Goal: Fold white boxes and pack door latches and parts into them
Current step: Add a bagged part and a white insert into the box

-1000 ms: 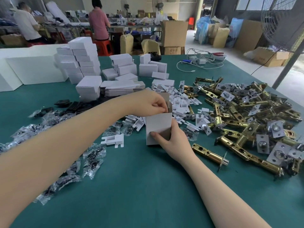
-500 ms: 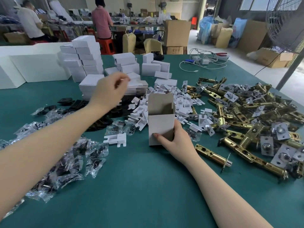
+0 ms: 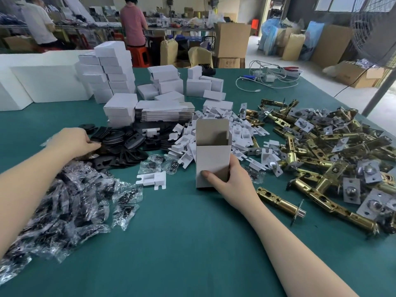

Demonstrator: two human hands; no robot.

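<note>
The right hand [image 3: 233, 179] is gripping the open white box [image 3: 212, 159] standing mid-tabletop, while the left hand [image 3: 74, 140] is pinching at the black plates [image 3: 120, 142] toward the left edge, probably fetching one to drop inside.

Workshop interior. Teal-green cloth-covered table [image 3: 192, 243] fills the foreground. At 12 o'clock, stacked brown cardboard cartons [image 3: 232, 40] on a pale concrete floor [image 3: 252, 54]. At 11 o'clock, a person in a pink shirt [image 3: 132, 22] by a red plastic stool [image 3: 139, 55]; at 10 o'clock, a person in a white shirt [image 3: 39, 24] at a cluttered workbench [image 3: 85, 27]. At 1–2 o'clock, a wire-guard fan [image 3: 372, 28], bright windows [image 3: 342, 3], blue plastic bags [image 3: 270, 37].
</note>
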